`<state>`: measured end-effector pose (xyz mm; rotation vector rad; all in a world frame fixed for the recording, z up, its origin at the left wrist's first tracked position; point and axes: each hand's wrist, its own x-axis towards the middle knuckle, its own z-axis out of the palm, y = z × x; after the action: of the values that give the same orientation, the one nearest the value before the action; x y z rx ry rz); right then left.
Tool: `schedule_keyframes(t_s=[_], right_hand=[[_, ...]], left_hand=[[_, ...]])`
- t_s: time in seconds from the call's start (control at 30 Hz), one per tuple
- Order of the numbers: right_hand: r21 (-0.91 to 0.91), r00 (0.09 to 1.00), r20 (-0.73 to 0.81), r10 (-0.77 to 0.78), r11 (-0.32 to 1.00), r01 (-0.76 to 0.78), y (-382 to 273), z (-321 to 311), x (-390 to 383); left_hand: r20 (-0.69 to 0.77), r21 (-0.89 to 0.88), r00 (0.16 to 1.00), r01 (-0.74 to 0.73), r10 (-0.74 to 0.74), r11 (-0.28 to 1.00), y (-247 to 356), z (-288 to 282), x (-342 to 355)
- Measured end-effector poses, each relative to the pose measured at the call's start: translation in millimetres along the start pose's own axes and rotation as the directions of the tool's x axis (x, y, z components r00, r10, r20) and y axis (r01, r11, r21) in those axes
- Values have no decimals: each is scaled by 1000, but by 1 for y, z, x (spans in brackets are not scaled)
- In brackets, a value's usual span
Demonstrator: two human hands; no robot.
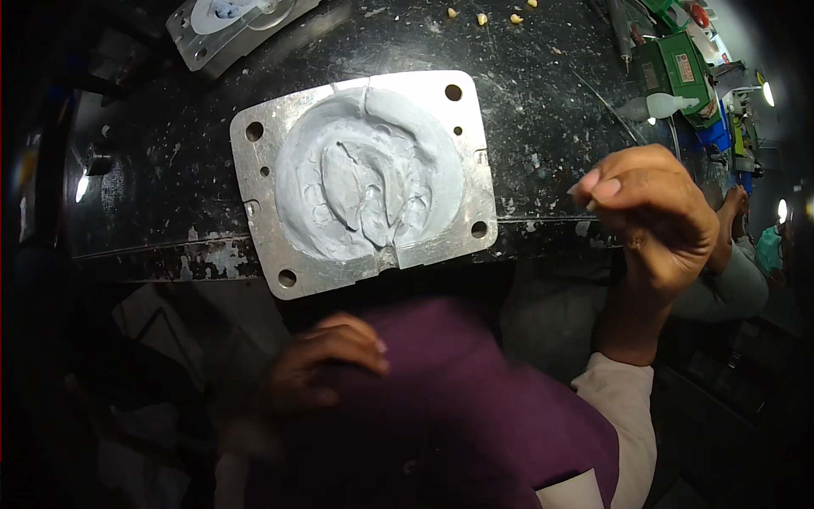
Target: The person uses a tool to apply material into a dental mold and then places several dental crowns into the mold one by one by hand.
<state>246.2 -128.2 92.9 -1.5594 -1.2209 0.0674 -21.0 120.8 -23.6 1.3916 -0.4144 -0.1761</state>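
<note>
A metal denture flask half [486,191] lies on the black bench, its front edge jutting a little past the bench edge. Grey plaster [292,191] fills its round hollow, with a horseshoe-shaped groove and a raised, cracked middle. My left hand [335,356] hangs below the flask in front of my body, slightly blurred. Its fingers are bent, thumb apart, and nothing shows between them. Off to the flask's right, my right hand [657,208] is raised clear of it. Thumb and forefinger are pressed together there; whatever they might hold is too small to make out.
Another metal flask part [225,55] with a white filling sits at the far left. Several small yellowish pieces [482,19] lie at the back. A green box [678,72], a translucent bulb [670,105] and thin tools crowd the right. Another person's arm [729,212] shows beyond my right hand.
</note>
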Motion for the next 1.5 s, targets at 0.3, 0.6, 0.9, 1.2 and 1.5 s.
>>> schedule_keyframes(t_s=[0.3,0.6,0.9,1.2,1.5], right_hand=[[28,988,120,99,994,-103,3,32,25],[-138,862,390,-322,906,401,25,68,89],[-69,792,525,-311,912,404,38,75,113],[-121,774,536,-335,878,464,32,68,116],[-116,839,504,-205,947,301,35,68,114]], left_hand=[[-265,204,703,710,-660,674,22,-23,-17],[-644,693,724,415,248,590,57,-36,57],[-659,477,748,334,79,813,64,-61,68],[-641,518,757,302,129,800,60,-62,67],[-639,485,760,275,122,831,60,-61,69]])
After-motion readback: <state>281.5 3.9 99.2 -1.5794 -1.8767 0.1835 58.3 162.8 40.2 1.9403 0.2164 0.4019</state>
